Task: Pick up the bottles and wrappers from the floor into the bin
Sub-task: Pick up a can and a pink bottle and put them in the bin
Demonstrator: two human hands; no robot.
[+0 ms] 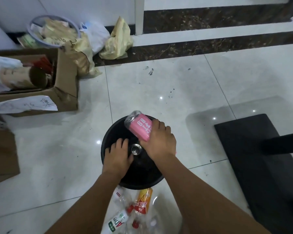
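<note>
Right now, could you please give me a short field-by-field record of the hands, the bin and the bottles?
left hand: the left hand rests on the top of the bin, fingers spread
right hand: the right hand grips the pink-labelled bottle over the bin's far side
bin: black, round, with a metal disc at its centre
left on floor: orange-labelled bottle and other clear bottles, on the bin's near side
nearby: cardboard box, far left
</note>
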